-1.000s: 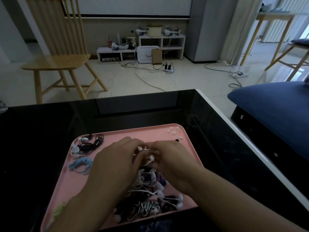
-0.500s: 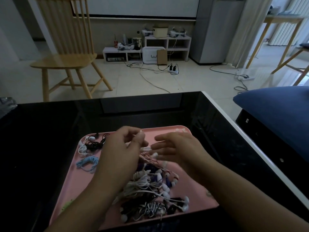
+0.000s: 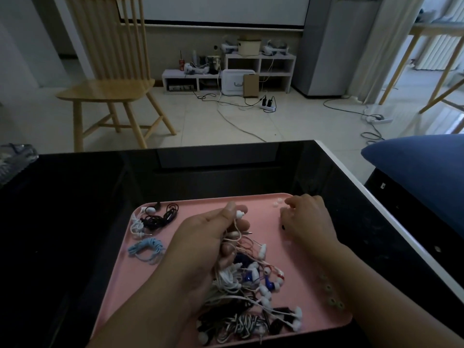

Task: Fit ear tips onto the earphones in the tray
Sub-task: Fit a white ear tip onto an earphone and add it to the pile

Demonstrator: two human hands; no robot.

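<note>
Currently your left hand (image 3: 213,237) pinches a white earbud (image 3: 239,214) while your right hand (image 3: 305,217), fingers curled, reaches for loose ear tips (image 3: 276,203); tugging the tangled cords (image 3: 241,285) could drag neighbours off the tray (image 3: 140,267).

Left hand (image 3: 213,237): over the middle of the flat pink plastic tray (image 3: 125,272), back of hand up and toward the camera, fingers curled round a white earphone and its cord (image 3: 239,214); bud pokes out above the index finger, thumb laid along the top. Forearm runs in from the tray's near-left corner.

Right hand (image 3: 307,219): at the tray's far-right corner, palm down, fingers bent, tips low at the tray surface; whether they pinch anything is hidden. Forearm crosses the tray's right edge.
</note>
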